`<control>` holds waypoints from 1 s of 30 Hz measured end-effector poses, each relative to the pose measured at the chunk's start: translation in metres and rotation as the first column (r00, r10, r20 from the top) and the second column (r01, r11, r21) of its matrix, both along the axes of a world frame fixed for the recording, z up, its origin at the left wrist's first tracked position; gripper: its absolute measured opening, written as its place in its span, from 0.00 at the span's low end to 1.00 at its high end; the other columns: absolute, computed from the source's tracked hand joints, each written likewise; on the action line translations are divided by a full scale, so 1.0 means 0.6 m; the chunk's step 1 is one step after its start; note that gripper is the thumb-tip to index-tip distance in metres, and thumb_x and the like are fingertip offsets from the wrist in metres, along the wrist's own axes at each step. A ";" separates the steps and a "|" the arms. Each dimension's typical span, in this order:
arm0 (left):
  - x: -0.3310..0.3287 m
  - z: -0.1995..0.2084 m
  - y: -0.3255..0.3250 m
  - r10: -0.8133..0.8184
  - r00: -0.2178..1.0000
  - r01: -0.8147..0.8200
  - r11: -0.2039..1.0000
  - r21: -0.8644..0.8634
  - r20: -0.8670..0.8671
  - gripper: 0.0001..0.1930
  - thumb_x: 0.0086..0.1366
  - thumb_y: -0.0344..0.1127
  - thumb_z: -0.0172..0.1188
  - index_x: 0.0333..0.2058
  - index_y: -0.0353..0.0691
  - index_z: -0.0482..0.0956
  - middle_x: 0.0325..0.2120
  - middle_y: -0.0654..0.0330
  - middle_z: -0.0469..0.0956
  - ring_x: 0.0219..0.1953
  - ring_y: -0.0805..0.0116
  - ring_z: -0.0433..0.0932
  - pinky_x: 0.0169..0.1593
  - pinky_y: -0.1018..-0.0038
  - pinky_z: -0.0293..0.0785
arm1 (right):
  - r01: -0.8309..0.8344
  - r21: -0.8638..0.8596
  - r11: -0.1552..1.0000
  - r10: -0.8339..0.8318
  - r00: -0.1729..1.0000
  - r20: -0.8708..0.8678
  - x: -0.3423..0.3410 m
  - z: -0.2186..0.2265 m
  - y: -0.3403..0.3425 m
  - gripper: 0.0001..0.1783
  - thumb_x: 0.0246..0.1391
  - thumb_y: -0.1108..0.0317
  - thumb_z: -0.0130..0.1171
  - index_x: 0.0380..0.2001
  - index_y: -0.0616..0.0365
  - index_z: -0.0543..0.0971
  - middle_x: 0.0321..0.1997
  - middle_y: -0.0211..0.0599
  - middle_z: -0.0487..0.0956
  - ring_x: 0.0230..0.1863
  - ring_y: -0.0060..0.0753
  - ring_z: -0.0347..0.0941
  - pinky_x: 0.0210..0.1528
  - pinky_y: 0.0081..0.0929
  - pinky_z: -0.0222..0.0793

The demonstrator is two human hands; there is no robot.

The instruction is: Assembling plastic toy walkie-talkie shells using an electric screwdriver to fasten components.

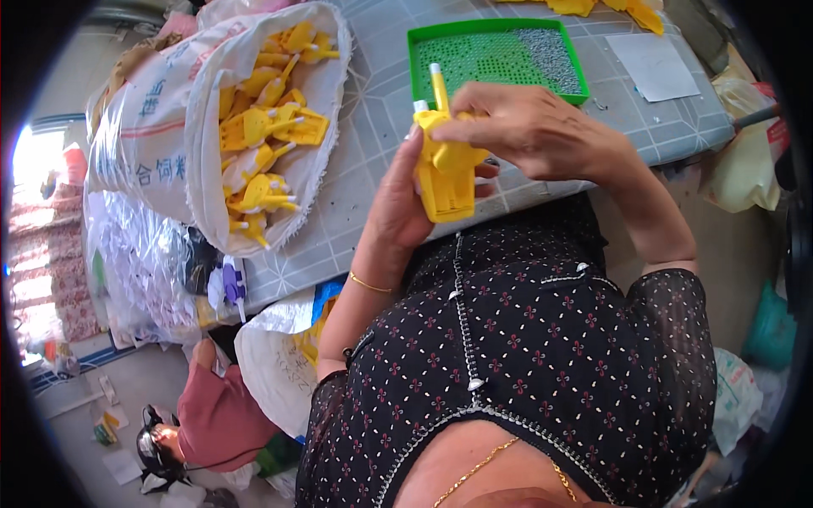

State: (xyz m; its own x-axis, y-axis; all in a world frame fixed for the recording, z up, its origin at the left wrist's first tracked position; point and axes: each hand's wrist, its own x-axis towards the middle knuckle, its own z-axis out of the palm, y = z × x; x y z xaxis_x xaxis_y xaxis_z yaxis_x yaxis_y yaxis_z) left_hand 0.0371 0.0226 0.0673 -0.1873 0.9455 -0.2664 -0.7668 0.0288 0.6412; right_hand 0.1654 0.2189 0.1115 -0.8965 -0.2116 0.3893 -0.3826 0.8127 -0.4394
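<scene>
A yellow plastic toy part with white-tipped prongs is held upright just past the table's near edge. My left hand grips it from the left side, thumb along its edge and fingertips showing at the right. Across its upper end reaches my right hand, its thumb and index finger pinched together against the part. Anything small between those fingertips is hidden. Behind my hands lies a shallow green tray with a perforated floor. Small grey metal pieces, seemingly screws, are heaped at its right end.
A white woven sack on the left lies open, with several similar yellow parts inside. White paper and yellow pieces lie at the far right of the grey table. Another person is at lower left.
</scene>
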 end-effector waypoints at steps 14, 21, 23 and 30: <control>-0.010 0.003 -0.062 0.289 0.957 -0.289 0.955 0.064 0.014 0.34 0.75 0.63 0.46 0.65 0.40 0.65 0.54 0.48 0.77 0.53 0.49 0.80 0.53 0.51 0.82 | 0.087 -0.305 0.948 -0.153 0.968 -0.201 -0.042 -0.073 -0.102 0.35 0.53 0.60 0.73 0.62 0.57 0.73 0.68 0.49 0.71 0.63 0.53 0.73 0.64 0.42 0.70; -0.023 -0.010 -0.079 0.364 0.912 -0.392 0.909 0.142 0.188 0.28 0.78 0.57 0.45 0.63 0.41 0.68 0.57 0.53 0.77 0.57 0.60 0.78 0.62 0.58 0.76 | -0.046 -0.233 0.971 -0.022 0.959 -0.283 -0.026 -0.072 -0.130 0.36 0.46 0.67 0.76 0.59 0.61 0.74 0.65 0.50 0.74 0.64 0.55 0.73 0.64 0.44 0.72; -0.024 -0.013 -0.083 0.351 0.919 -0.380 0.910 0.164 0.177 0.28 0.78 0.57 0.45 0.63 0.41 0.68 0.57 0.54 0.76 0.58 0.61 0.77 0.63 0.60 0.74 | -0.054 -0.187 0.981 -0.006 0.952 -0.305 -0.026 -0.072 -0.131 0.34 0.46 0.68 0.75 0.57 0.63 0.75 0.66 0.52 0.74 0.65 0.55 0.73 0.65 0.46 0.72; -0.016 -0.007 -0.084 0.313 0.945 -0.326 0.921 0.215 0.093 0.29 0.78 0.58 0.44 0.64 0.41 0.67 0.58 0.54 0.76 0.59 0.62 0.77 0.64 0.62 0.74 | -0.076 -0.178 0.981 0.008 0.936 -0.352 -0.031 -0.095 -0.138 0.28 0.49 0.69 0.72 0.54 0.63 0.78 0.66 0.53 0.75 0.66 0.54 0.73 0.66 0.46 0.71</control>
State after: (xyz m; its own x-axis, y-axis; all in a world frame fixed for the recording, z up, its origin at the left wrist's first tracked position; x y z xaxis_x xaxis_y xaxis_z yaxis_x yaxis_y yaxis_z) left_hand 0.0272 -0.0278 0.0632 -0.4804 0.8740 -0.0731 -0.7459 -0.3634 0.5582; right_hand 0.1470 0.1360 0.0544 -0.6889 -0.1401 0.7112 -0.5708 0.7095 -0.4132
